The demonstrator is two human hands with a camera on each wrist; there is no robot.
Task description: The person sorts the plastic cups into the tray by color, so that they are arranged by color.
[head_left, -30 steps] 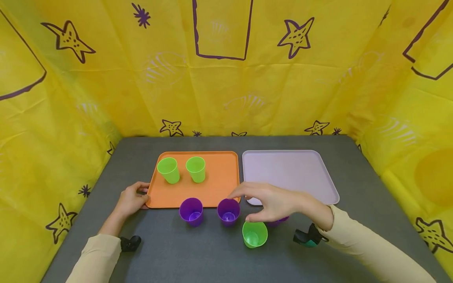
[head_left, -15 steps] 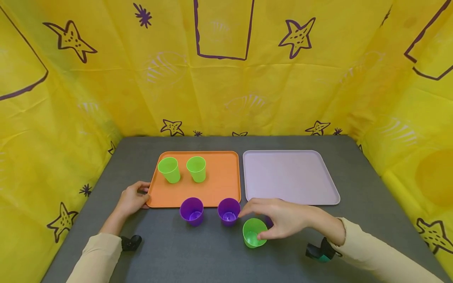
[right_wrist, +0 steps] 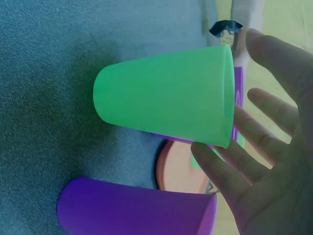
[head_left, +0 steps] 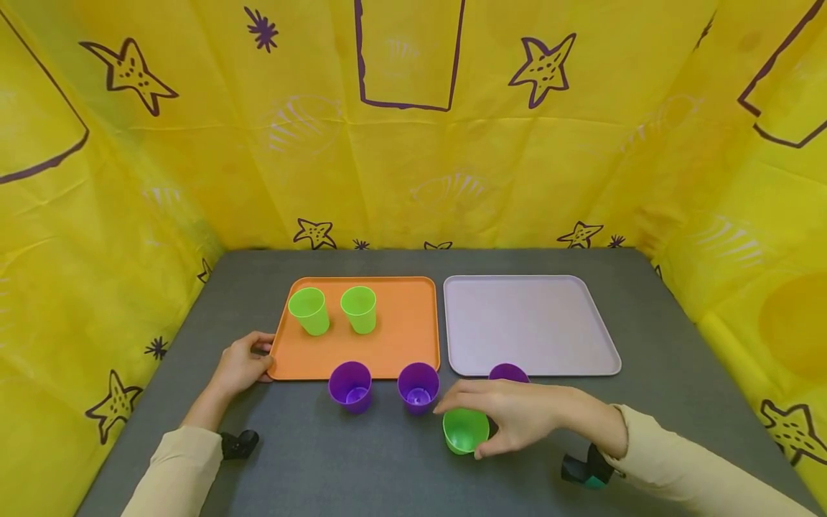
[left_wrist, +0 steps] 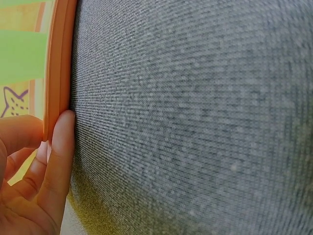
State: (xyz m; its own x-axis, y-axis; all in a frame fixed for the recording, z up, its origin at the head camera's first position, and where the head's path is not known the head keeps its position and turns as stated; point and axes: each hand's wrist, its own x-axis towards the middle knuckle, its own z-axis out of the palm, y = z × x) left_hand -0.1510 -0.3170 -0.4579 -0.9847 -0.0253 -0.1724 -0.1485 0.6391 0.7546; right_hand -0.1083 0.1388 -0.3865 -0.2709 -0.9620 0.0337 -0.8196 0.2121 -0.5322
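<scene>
My left hand [head_left: 239,366] pinches the lower left corner of the orange tray [head_left: 400,327], with thumb and fingers on either side of its rim [left_wrist: 59,63] in the left wrist view. Over a green cup [head_left: 462,433] at the front, my right hand [head_left: 520,413] spreads its fingers and thumb near the rim. In the right wrist view that cup [right_wrist: 164,95] stands upright, the fingers on its far side and the thumb apart from it. Close by are two purple cups, one [head_left: 417,388] to its left and another [head_left: 509,372] partly hidden behind the right hand.
Two green cups [head_left: 310,312] stand on the orange tray's left half. A third purple cup [head_left: 350,388] sits before that tray. A lilac tray [head_left: 530,323] lies to the right on the grey table [head_left: 323,467]. Yellow cloth [head_left: 413,158] encloses the back and sides.
My right hand has moved down and toward me, from above the middle purple cup to the green cup's rim. The left hand stays at the orange tray.
</scene>
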